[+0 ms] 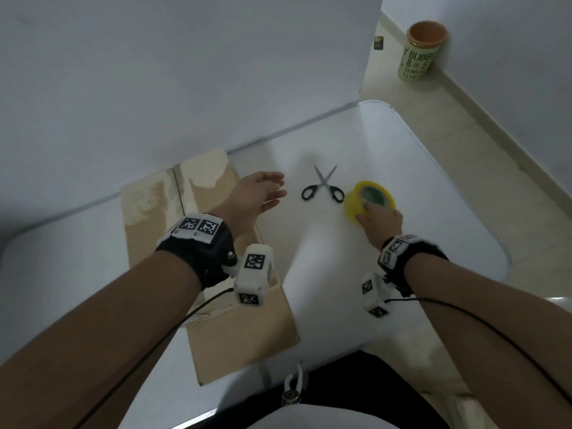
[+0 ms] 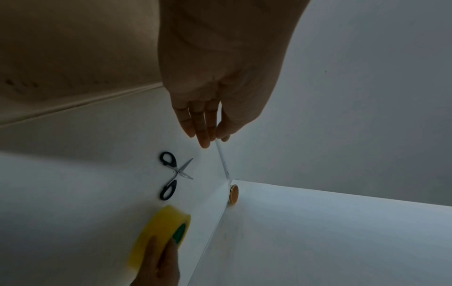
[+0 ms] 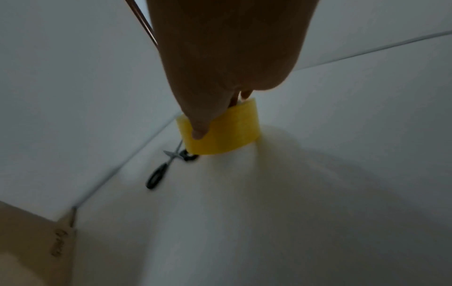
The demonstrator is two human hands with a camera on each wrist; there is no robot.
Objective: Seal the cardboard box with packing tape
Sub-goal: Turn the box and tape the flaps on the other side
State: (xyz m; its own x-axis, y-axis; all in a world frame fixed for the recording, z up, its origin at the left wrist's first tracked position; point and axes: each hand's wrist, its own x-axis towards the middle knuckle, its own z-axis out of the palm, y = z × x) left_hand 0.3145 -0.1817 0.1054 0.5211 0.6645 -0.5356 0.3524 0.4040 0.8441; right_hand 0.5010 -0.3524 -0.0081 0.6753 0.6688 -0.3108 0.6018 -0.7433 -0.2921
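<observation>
Head view: one cardboard box [image 1: 216, 274] lies on the white table [image 1: 402, 181], its long axis running from the near table edge toward the back wall, top flaps folded shut with torn paper patches at the far end. One pair of scissors [image 1: 322, 184] lies to the right of the box, blades spread and pointing away toward the wall, black handles toward the person. One yellow tape roll [image 1: 368, 199] sits just right of the scissors, tilted so its green-lined hole faces up and away. The right hand [image 1: 379, 219] grips the roll's near rim, fingers curled over it. The left hand [image 1: 252, 196] hovers over the box's far right corner, fingers straight and relaxed, holding nothing. One green cup with an orange rim [image 1: 422, 51] stands on the floor, well beyond the scissors.

Left wrist view: the left hand [image 2: 215, 87] hangs with fingers [image 2: 204, 127] extended together, empty, above the scissors [image 2: 175, 175]. The tape roll [image 2: 161, 232] lies beyond the scissors, a thumb and finger of the right hand [image 2: 159, 267] pinching its rim.

Right wrist view: the right hand [image 3: 220, 67] clasps the tape roll [image 3: 225, 131], thumb across the outer yellow band, other fingers behind it. The scissors [image 3: 168, 164] show just past the roll, blurred. A corner of the box [image 3: 31, 247] lies further off.
</observation>
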